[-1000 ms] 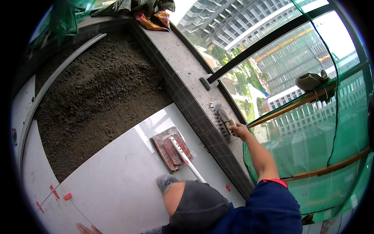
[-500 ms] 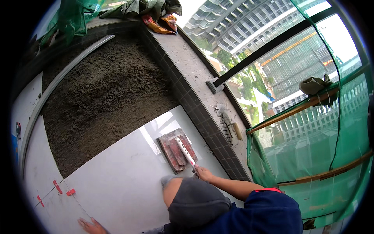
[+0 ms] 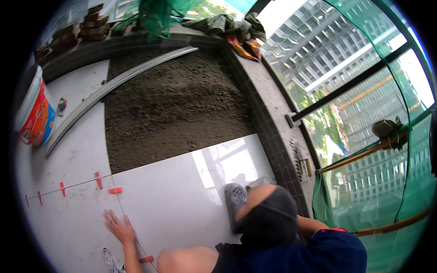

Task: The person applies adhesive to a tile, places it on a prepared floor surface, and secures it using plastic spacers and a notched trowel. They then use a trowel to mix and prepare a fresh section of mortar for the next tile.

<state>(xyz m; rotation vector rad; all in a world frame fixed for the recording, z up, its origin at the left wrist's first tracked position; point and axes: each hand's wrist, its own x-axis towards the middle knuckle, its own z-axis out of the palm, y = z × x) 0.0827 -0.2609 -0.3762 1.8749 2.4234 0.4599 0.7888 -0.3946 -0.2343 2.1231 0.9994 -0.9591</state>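
My left hand (image 3: 120,229) lies on the white floor tile with its fingers spread, beside the joint between two tiles. It holds nothing. Red tile-levelling clips (image 3: 115,190) stand in the joints near it. My right forearm (image 3: 312,225) reaches behind my bent knee, which hides the right hand and whatever it may hold. Just beyond that knee, a greyish edge (image 3: 260,181) shows on the large glossy tile (image 3: 177,204); I cannot make out what it belongs to. My grey clog (image 3: 236,200) rests on this tile.
Loose dark mortar (image 3: 177,104) fills the bed beyond the tile. A long metal straightedge (image 3: 114,86) crosses its left side. At the far left stands a paint bucket (image 3: 38,113). A notched trowel (image 3: 298,159) lies on the ledge below the window, near green netting (image 3: 337,195).
My view has swung left, bringing the bucket into sight. The float that my right hand held by its handle is now mostly or wholly hidden behind my knee, with the hand. My left hand shows more fully.
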